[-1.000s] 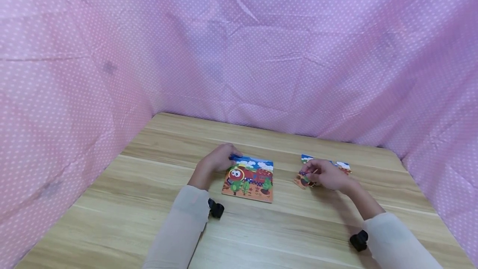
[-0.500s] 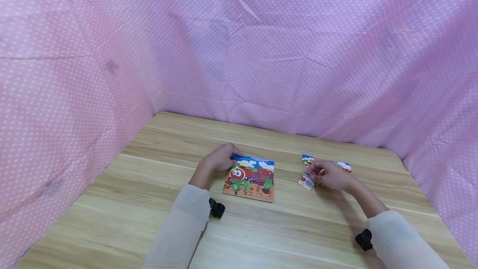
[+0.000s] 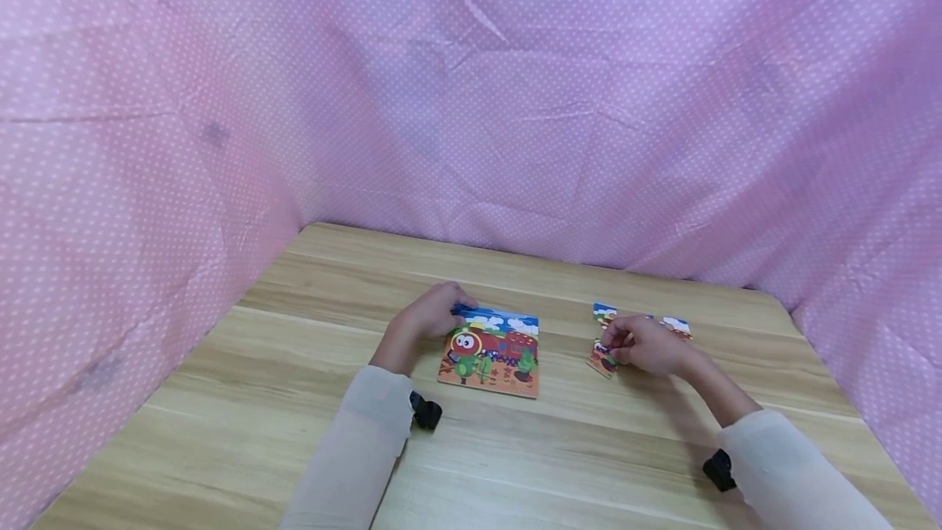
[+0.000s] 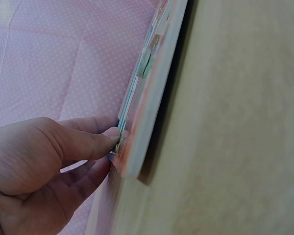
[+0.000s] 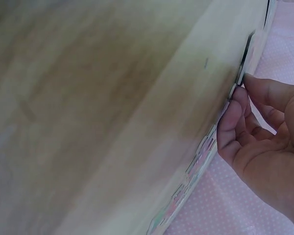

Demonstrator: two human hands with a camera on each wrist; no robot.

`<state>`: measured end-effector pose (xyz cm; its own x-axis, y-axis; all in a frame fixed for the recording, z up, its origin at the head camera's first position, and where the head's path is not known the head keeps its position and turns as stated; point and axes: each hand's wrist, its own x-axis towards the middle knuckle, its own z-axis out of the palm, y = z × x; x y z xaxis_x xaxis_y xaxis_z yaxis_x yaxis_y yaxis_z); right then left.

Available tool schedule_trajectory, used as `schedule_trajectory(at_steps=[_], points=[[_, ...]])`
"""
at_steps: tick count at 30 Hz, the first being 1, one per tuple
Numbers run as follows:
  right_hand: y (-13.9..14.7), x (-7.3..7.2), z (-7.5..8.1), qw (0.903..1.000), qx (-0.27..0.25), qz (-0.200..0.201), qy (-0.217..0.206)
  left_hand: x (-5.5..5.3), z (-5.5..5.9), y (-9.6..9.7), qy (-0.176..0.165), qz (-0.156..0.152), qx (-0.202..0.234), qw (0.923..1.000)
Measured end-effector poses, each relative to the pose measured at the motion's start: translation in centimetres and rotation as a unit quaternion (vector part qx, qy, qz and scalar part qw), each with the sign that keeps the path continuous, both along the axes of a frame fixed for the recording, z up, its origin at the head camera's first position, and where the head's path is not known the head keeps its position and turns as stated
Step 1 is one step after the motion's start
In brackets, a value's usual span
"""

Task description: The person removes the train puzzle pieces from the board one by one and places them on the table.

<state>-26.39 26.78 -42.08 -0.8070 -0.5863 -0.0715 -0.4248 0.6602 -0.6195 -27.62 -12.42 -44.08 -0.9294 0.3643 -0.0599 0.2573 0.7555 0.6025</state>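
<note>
A square picture puzzle (image 3: 489,354) with a red cartoon train lies on the table left of centre in the head view. My left hand (image 3: 436,311) pinches its upper left corner. In the left wrist view the thumb and fingers of the left hand (image 4: 54,161) meet at the edge of the thick puzzle board (image 4: 152,107). To the right, my right hand (image 3: 648,343) pinches a small puzzle piece (image 3: 602,360) between thumb and fingers. Other puzzle pieces (image 3: 677,325) lie behind that hand and are partly hidden by it. The right wrist view shows the right hand (image 5: 264,132) with its fingertips together.
The wooden table (image 3: 515,464) ends at a pink dotted cloth (image 3: 478,105) hung behind and at both sides. A blue-topped puzzle piece (image 3: 603,312) lies just beyond the right fingertips. Black wrist devices (image 3: 425,411) sit at both cuffs.
My right hand has shifted slightly rightward, turning the puzzle piece; its face looked pale half a second ago and shows its colours now. The left hand and puzzle board stay put.
</note>
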Motion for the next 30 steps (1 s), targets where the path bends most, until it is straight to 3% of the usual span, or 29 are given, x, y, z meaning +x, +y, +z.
schedule_trajectory(at_steps=[9,21,30], points=[[-0.9,-0.4,0.7,0.9997,0.017,-0.02,-0.002,0.1,0.1,0.0,-0.011,0.007,0.009,0.9999],[-5.8,-0.4,2.0,0.9993,0.024,0.019,0.021,0.3,0.2,0.0,-0.021,0.019,0.013,0.9995],[-10.2,0.5,2.1,0.9961,0.034,0.076,0.028,0.4,0.3,0.1,-0.025,0.022,0.018,0.9993]])
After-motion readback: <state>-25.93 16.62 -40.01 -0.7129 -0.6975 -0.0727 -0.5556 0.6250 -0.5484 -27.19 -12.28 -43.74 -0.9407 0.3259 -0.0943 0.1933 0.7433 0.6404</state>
